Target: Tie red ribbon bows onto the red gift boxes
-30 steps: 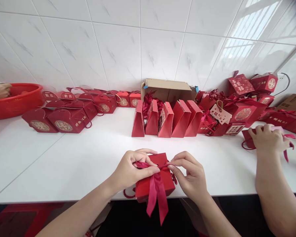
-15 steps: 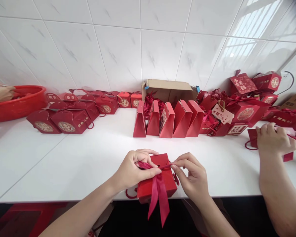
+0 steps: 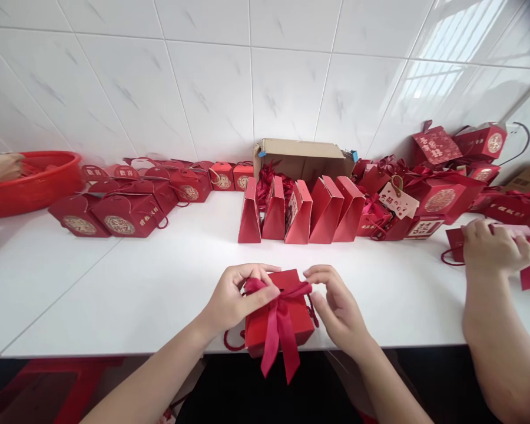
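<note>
A small red gift box (image 3: pixel 298 330) rests at the table's front edge, with a dark red cord at its sides. A crimson ribbon (image 3: pixel 280 330) is tied in a bow on its top, two tails hanging over the front. My left hand (image 3: pixel 242 294) is closed on the bow's left loop, thumb near the knot. Beside the right loop, my right hand (image 3: pixel 338 306) has its fingers and thumb apart; the loop's tip lies between them, and no grip on it shows.
Several upright red boxes (image 3: pixel 327 212) stand in a row before a cardboard box (image 3: pixel 304 154) of ribbons. Finished-looking boxes (image 3: pixel 437 197) pile at right, others (image 3: pixel 128 215) at left by a red basin (image 3: pixel 48 182). Co-workers' hands (image 3: pixel 494 247) reach in at both sides.
My right hand has let go of the bow's right loop, which now spreads wider. My left hand keeps its pinch. At right, the co-worker's ribbon has shifted.
</note>
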Demonstrator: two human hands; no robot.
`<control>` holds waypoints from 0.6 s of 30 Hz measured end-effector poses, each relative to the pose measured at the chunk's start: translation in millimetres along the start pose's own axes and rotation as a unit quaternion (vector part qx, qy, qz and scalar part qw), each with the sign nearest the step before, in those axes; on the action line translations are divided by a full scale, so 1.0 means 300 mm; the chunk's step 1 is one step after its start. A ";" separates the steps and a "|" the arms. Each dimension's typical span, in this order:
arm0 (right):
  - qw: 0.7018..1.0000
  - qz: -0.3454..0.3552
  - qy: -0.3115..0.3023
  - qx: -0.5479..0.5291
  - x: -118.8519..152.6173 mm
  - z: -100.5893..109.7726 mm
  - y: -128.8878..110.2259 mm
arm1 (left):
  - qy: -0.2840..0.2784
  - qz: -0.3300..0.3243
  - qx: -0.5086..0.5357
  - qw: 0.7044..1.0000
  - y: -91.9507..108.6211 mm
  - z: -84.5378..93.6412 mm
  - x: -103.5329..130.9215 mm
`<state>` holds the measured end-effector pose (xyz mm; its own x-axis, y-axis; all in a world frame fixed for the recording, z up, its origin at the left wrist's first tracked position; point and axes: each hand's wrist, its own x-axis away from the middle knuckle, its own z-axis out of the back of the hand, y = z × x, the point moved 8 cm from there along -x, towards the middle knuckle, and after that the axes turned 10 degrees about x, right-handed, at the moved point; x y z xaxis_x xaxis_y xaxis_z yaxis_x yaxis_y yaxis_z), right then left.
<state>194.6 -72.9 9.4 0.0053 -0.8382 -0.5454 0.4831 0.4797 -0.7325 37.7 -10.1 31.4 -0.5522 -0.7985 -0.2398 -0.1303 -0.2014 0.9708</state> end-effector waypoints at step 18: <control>0.982 -0.108 -0.147 -0.054 0.043 -0.080 0.025 | -0.059 0.013 -0.114 0.992 -0.064 0.027 0.130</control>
<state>177.2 -73.8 -12.9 0.1720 -0.9547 -0.2429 0.4050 0.2933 -0.8660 12.0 -32.6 3.4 -0.6471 -0.7359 -0.1992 0.0672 -0.3153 0.9466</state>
